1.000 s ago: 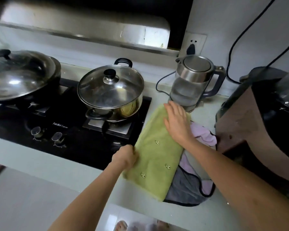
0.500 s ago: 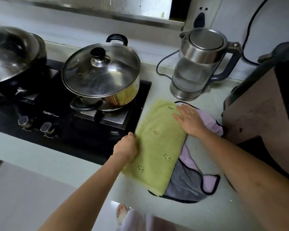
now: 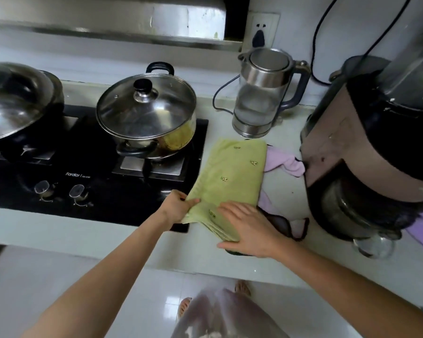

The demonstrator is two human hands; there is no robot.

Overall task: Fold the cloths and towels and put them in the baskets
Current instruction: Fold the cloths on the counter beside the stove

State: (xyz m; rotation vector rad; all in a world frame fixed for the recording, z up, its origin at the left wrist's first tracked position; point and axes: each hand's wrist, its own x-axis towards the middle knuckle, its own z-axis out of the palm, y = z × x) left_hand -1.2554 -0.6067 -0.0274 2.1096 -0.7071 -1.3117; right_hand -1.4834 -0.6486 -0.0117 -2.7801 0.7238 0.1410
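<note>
now l hand (image 3: pixel 178 207) pinches green towel (image 3: pixel 232 174) corner, r hand (image 3: pixel 250 230) flat on it; hob (image 3: pixel 88 174) reads "fardior".

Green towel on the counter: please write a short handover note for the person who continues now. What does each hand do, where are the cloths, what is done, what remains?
Left hand: pinches the near left corner of the green towel.
Right hand: lies flat on the towel's near end, fingers straight.
Green towel: folded into a long strip on the counter, beside the stove.
Pink cloth: unfolded, partly under the towel.
Done: first folds of the towel.
Left: finish folding it, fold the pink cloth, put both in baskets; no basket is in view.
</note>
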